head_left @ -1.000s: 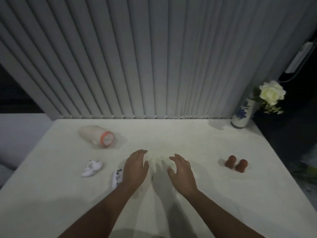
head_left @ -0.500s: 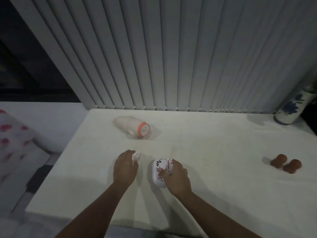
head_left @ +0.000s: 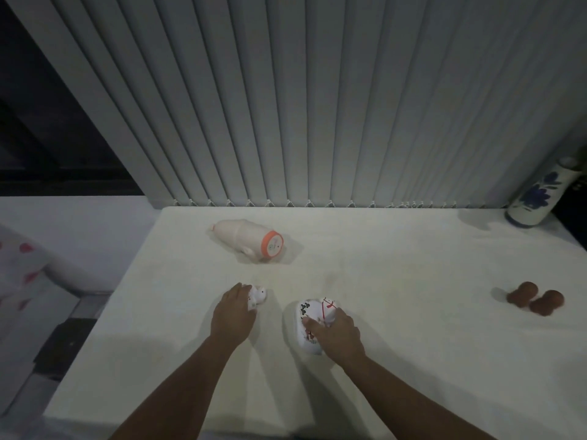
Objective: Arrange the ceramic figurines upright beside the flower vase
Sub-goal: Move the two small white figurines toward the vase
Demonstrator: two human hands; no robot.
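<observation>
Both our hands are down on two small white figurines near the front of the counter point(head_left: 397, 360).

Our left hand point(head_left: 233, 315) is curled over a small white figurine point(head_left: 258, 296), its fingers clenched on it so only the head end shows past the knuckles. Our right hand point(head_left: 336, 336) grasps a larger white figurine with black and red markings point(head_left: 306, 315), which lies tilted on the counter just beside the left one. A pale figurine with an orange base point(head_left: 251, 241) lies on its side nearer the back edge. Two brown figurines point(head_left: 535, 297) lie touching each other toward the right edge. The flower vase point(head_left: 536, 196), white with a blue flower, stands upright at the back right corner, well apart from both hands, against the vertical blinds point(head_left: 301, 100).
</observation>
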